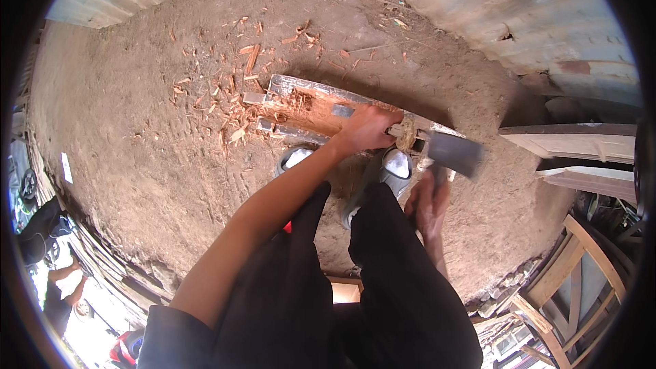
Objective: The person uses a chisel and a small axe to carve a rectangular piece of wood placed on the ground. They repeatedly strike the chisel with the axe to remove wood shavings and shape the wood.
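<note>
My left hand (369,128) is closed around a chisel (342,111). Its flat grey blade lies over a reddish wooden workpiece (316,115), and the fibrous, frayed end of its handle sticks out to the right of my fist. The workpiece is long, hollowed along the middle, with pale, rough edges. In my right hand (429,205) is a mallet (454,154), gripped by its handle. Its dark, blocky head, blurred by motion, is close to the chisel's handle end, over the right end of the workpiece; whether they touch I cannot tell.
Wood chips (236,106) litter the dirt floor left of the workpiece. My shoes (395,167) are against its near side. Corrugated sheets (526,20) border the far side. Boards (574,142) and a wooden frame (570,280) stand at right. Another person (65,283) is at lower left.
</note>
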